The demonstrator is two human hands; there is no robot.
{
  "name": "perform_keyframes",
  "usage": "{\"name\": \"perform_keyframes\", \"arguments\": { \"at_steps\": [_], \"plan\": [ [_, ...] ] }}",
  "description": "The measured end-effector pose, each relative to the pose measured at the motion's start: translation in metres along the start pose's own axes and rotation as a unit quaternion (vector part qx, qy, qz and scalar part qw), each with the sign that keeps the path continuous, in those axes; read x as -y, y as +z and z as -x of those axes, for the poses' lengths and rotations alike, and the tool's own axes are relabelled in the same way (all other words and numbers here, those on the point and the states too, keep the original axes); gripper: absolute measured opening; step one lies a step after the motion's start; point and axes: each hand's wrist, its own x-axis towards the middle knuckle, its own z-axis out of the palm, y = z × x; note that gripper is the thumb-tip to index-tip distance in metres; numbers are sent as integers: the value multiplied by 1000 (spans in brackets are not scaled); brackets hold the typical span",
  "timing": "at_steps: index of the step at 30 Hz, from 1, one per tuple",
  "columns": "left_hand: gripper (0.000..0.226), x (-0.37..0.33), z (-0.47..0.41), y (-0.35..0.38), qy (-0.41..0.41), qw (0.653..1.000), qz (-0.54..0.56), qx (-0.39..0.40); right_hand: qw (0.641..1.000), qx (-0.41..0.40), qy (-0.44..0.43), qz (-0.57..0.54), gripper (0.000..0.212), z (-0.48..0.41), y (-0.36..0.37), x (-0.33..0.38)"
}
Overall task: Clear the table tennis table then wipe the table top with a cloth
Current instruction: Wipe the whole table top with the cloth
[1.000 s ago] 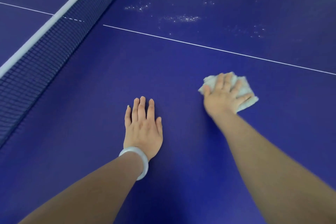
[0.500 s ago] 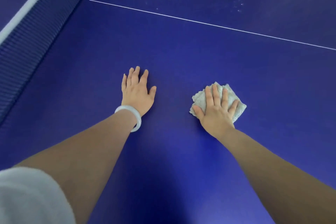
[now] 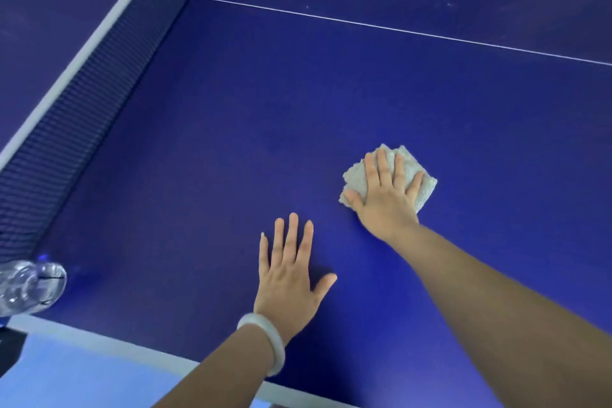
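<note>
Table [image 3: 265,109]: one cloth [image 3: 355,177], one bottle [image 3: 29,285]

Pale bangle [image 3: 272,343] on bare left wrist

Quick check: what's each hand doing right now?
Left hand: open, flat on the table top, holding nothing.
Right hand: open, straight fingers pressing the cloth down.

We record as follows.
1. Furniture: one table tennis table [image 3: 248,116], deep blue top, white edging; dark net [image 3: 76,116] with a white top band; thin white line [image 3: 397,30] across the top.
2. Floor [image 3: 73,371]: pale blue, showing below the near edge.
3. Dark shape [image 3: 10,353], lower left: we cannot identify it.
4. Light: soft, brightest on the near right surface.
</note>
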Motion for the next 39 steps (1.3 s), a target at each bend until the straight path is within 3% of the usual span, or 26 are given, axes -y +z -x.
{"name": "perform_keyframes", "arguments": {
  "at_steps": [3,7,9,11,14,16,19,21,23,25,27,29,31,33,36,39],
  "plan": [
    [90,-11,26,5,-5,1000,13,22,997,-25,-71,35,75,80,24,1],
    [106,-22,43,9,16,999,-4,46,989,-1,-130,69,74,144,38,-57],
    [112,-21,42,8,5,998,-26,62,993,-2,-75,93,75,143,32,-92],
    [111,-19,39,9,2,997,-36,71,997,11,53,61,76,133,26,-108],
    [109,-20,37,8,-5,995,-32,95,986,-1,166,-15,78,130,25,-83],
    [108,-21,37,5,-11,994,-33,106,993,-23,117,-11,75,150,34,-51],
    [105,-23,36,1,-17,993,-31,110,997,-40,-47,38,73,204,51,-25],
    [103,-23,35,0,-18,992,-30,121,992,-38,-111,47,70,237,64,-43],
    [103,-22,34,1,-19,993,-29,117,991,-45,-116,59,67,262,73,-80],
    [105,-21,34,3,-18,993,-31,111,995,-64,-44,70,67,276,74,-124],
    [108,-20,34,5,-17,994,-29,106,992,-61,105,28,69,283,67,-155],
    [109,-20,34,6,-19,994,-30,106,968,-59,242,-28,74,281,60,-158],
    [109,-19,34,7,-22,993,-36,109,948,-68,306,-62,77,275,57,-134],
    [108,-20,34,8,-22,993,-41,104,963,-70,253,-56,73,274,59,-101],
    [111,-22,35,5,-22,992,-54,109,996,-56,67,-11,68,285,70,-67],
    [111,-31,34,-1,-37,991,-52,114,998,-56,-4,-9,64,299,78,-81]
  ]
}}
